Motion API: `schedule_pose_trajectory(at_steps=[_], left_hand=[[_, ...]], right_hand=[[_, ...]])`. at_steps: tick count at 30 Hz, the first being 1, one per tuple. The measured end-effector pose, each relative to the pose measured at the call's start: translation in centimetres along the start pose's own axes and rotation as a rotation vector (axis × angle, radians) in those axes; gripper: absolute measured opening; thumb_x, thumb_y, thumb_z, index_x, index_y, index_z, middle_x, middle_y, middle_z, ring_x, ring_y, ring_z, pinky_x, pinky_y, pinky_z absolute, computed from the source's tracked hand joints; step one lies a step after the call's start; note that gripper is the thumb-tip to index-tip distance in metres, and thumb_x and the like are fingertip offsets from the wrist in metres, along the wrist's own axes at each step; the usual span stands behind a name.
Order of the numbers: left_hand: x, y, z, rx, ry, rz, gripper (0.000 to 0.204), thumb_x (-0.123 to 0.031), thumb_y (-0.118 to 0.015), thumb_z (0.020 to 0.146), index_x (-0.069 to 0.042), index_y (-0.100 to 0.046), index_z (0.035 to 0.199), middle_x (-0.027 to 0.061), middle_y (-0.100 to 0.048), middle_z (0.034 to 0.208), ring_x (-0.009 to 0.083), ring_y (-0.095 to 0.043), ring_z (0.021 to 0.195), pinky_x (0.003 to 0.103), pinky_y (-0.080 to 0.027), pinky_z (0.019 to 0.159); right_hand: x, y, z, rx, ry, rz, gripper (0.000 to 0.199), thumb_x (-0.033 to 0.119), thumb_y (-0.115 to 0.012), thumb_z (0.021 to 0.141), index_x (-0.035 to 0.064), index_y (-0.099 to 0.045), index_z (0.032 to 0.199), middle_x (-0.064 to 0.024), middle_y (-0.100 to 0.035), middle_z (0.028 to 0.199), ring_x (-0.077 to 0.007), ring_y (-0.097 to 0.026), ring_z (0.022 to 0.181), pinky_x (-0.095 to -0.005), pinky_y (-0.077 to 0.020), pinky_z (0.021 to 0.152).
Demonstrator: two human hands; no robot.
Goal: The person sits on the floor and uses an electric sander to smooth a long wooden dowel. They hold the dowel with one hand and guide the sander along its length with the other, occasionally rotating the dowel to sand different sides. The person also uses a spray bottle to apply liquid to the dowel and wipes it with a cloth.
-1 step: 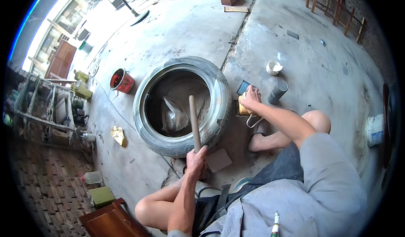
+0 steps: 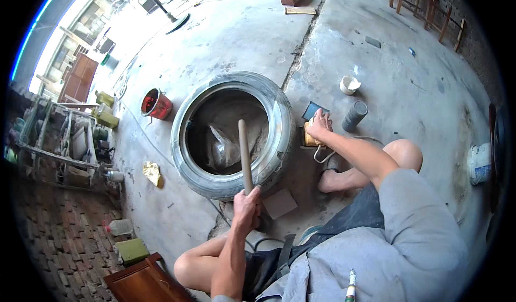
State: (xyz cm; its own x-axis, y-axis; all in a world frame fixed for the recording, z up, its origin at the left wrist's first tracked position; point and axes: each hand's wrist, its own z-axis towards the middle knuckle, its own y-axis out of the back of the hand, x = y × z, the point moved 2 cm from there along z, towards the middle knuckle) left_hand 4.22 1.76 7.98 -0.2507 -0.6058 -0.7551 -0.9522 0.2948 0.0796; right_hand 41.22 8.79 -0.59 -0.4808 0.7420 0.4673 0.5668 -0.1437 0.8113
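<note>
My left hand (image 2: 247, 208) is closed around the lower end of a long, rounded wooden stick (image 2: 244, 154). The stick slants up and away over the near rim of a grey tyre (image 2: 188, 165) lying flat on the floor. A crumpled clear plastic bag (image 2: 223, 150) lies inside the tyre's hole. To the right of the tyre, my right hand (image 2: 321, 123) grips a yellow tool (image 2: 309, 138) with a pale loop or cord below it. A flat blue-grey rectangular piece (image 2: 310, 110) sits just beyond that hand; whether it belongs to the tool I cannot tell.
A dark cylinder (image 2: 355, 116) and a white cup (image 2: 349, 85) stand right of my right hand. Left of the tyre are a red bucket (image 2: 157, 104) and a crumpled gold wrapper (image 2: 152, 173). A flat square piece (image 2: 280, 203) lies before my lap. A cluttered rack (image 2: 59, 141) stands far left.
My left hand and the stick have shifted slightly to the left. My right hand stays on the yellow tool. The whole view has moved a little.
</note>
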Motion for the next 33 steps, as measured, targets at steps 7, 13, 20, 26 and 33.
schedule_pose_trajectory(at_steps=[7, 13, 20, 26, 33], left_hand=[[-9.0, 10.4, -2.9, -0.276, -0.288, 0.779, 0.033, -0.028, -0.075, 0.084, 0.002, -0.063, 0.089, 0.0149, -0.063, 0.067, 0.0234, -0.063, 0.062, 0.04, -0.05, 0.06], [-12.0, 12.2, -4.0, -0.308, -0.317, 1.056, 0.036, -0.035, -0.075, 0.082, -0.003, -0.069, 0.095, 0.0223, -0.07, 0.085, 0.0411, -0.069, 0.084, 0.045, -0.053, 0.075], [-12.1, 11.4, -2.9, -0.097, -0.151, 0.926, 0.041, -0.038, -0.074, 0.082, 0.0, -0.071, 0.097, 0.018, -0.07, 0.078, 0.0291, -0.07, 0.076, 0.042, -0.054, 0.073], [-13.4, 7.7, -4.7, 0.196, -0.164, 0.843, 0.035, -0.037, -0.074, 0.086, -0.006, -0.073, 0.102, 0.0051, -0.062, 0.069, 0.0148, -0.059, 0.06, 0.035, -0.049, 0.056], [-14.1, 6.3, -5.4, 0.01, -0.679, 1.379, 0.022, -0.029, -0.069, 0.086, -0.008, -0.067, 0.093, 0.0162, -0.071, 0.08, 0.0327, -0.07, 0.08, 0.044, -0.053, 0.072]], right_hand=[[-2.6, -7.3, 2.4, -0.061, 0.077, 0.143, 0.068, 0.023, -0.075, 0.078, 0.0133, -0.03, 0.129, -0.0288, -0.035, 0.136, -0.0555, -0.045, 0.12, -0.0602, -0.045, 0.1], [-3.8, -9.0, 2.1, -0.053, 0.079, 0.063, 0.069, 0.015, -0.073, 0.08, 0.0089, -0.03, 0.134, -0.0288, -0.035, 0.134, -0.053, -0.047, 0.121, -0.0586, -0.0472, 0.099], [1.1, 1.6, 1.0, 0.055, 0.67, -0.197, 0.07, 0.019, -0.078, 0.076, 0.0007, -0.043, 0.134, -0.0253, -0.044, 0.136, -0.0449, -0.046, 0.13, -0.0512, -0.0419, 0.109], [13.5, 12.0, -12.6, -0.184, 1.767, -0.441, 0.082, 0.026, -0.077, 0.08, 0.0042, -0.038, 0.149, -0.0212, -0.042, 0.147, -0.0379, -0.039, 0.14, -0.0523, -0.0295, 0.118], [10.9, 9.6, -14.0, 0.472, 1.247, -0.655, 0.022, 0.03, -0.068, 0.077, 0.0099, -0.064, 0.082, -0.0219, -0.068, 0.072, -0.0385, -0.07, 0.071, -0.0523, -0.0543, 0.062]])
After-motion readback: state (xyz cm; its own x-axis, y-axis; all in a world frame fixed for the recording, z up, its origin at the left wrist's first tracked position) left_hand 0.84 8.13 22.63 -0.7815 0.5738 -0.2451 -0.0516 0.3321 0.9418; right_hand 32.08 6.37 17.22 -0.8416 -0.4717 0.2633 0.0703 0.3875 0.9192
